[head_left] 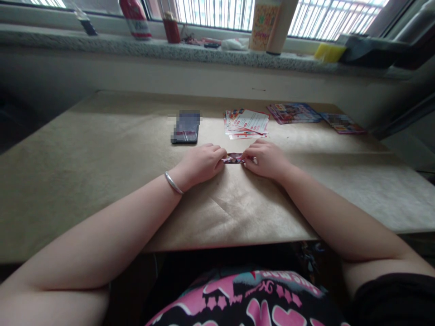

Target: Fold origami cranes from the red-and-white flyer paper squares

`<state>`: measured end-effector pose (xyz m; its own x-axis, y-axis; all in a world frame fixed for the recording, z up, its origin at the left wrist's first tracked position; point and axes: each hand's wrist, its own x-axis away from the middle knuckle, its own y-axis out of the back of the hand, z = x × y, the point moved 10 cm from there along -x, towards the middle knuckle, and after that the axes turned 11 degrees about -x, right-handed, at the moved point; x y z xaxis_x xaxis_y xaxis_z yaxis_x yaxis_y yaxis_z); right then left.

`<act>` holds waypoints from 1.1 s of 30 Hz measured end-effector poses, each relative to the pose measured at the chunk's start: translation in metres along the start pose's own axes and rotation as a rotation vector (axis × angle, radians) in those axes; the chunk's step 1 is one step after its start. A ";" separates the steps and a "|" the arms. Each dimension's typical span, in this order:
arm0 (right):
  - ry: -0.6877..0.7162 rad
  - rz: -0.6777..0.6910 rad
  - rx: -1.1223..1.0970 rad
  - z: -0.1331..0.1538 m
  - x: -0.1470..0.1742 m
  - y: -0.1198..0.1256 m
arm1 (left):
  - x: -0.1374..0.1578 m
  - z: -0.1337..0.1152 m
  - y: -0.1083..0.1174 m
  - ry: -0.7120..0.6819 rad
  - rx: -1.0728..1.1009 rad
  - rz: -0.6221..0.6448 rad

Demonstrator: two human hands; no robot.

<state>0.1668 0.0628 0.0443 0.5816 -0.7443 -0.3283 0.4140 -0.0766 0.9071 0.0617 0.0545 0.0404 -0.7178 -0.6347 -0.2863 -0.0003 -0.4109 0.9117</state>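
Observation:
Between my two hands, low over the table, is a narrow strip of colourful printed paper or card (234, 158), apparently folded. My left hand (206, 161) is closed on its left end, a silver bangle on that wrist. The fingers of my right hand (264, 158) pinch its right end. Fingertips cover both ends, so only the middle shows. Just beyond lies a loose pile of white and red printed sheets (249, 122).
A dark phone (186, 129) lies beyond my left hand. Two stacks of colourful printed booklets or packets (295, 113) (343, 123) are at the back right. Bottles, a red container (171, 29) and a yellow block (329, 53) stand on the stone windowsill (204, 53).

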 end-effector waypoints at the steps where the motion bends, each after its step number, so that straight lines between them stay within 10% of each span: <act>1: 0.004 -0.017 0.003 0.002 0.000 0.000 | 0.000 -0.001 -0.001 -0.010 0.003 -0.003; 33: 0.067 0.069 -0.007 0.020 -0.002 -0.016 | -0.004 -0.009 0.002 -0.018 0.220 -0.068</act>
<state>0.1453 0.0527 0.0358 0.6540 -0.7018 -0.2825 0.3761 -0.0224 0.9263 0.0713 0.0503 0.0410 -0.7231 -0.5978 -0.3461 -0.1996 -0.2988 0.9332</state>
